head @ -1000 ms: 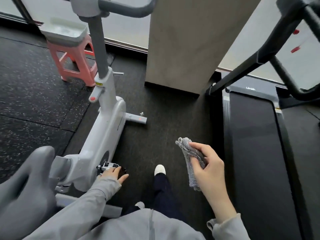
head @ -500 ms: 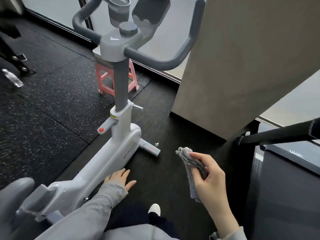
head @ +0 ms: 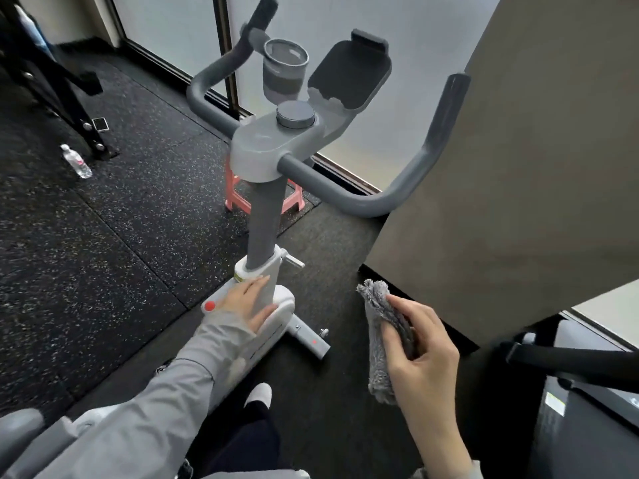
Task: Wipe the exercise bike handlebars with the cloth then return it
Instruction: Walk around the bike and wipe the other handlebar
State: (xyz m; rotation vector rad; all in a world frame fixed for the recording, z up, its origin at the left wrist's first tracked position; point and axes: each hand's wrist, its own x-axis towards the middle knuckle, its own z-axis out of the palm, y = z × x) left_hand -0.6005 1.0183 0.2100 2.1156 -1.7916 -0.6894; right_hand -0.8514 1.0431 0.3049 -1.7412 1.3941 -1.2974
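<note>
A white exercise bike stands ahead with dark grey handlebars (head: 349,197) curving up on both sides of a grey head block. A cup holder (head: 285,69) and a tablet tray (head: 351,76) sit above the block. My right hand (head: 425,354) holds a folded fluffy grey cloth (head: 378,344) low at the right, well below the right bar and apart from it. My left hand (head: 250,300) lies flat with fingers apart against the white frame at the foot of the grey stem (head: 264,223).
A tan pillar (head: 511,181) rises close on the right, behind the right bar's tip. A treadmill (head: 587,420) sits at lower right. A pink stool (head: 238,198) stands behind the stem. A water bottle (head: 76,160) lies on the speckled floor at left, beside a black rack (head: 69,95).
The view has tilted up, bringing the whole handlebar into sight. My left hand has risen from near the pedal to the frame below the stem. The cloth stays in my right hand.
</note>
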